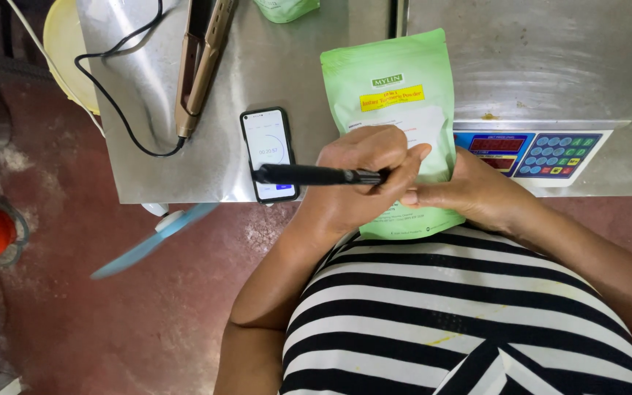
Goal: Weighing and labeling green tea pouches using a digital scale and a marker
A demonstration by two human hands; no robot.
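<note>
A light green stand-up pouch [389, 66] with a yellow strip and a white label lies flat on the steel table [140, 168], its bottom edge over the table's front. My left hand [356, 175] is closed on a black pen [309, 175] held sideways over the pouch's white label, the pen's back end pointing left above a smartphone. My right hand [469, 192] lies on the pouch's lower right part, pressing it down. Both hands hide the middle of the pouch.
A black smartphone [268, 150] with a lit screen lies left of the pouch. A gold flat-iron tool [200, 62] with a black cable [122, 110] lies further left. A steel digital scale [535, 150] stands at right. Another green pouch [285, 9] is at the top edge; below is red floor [74, 322].
</note>
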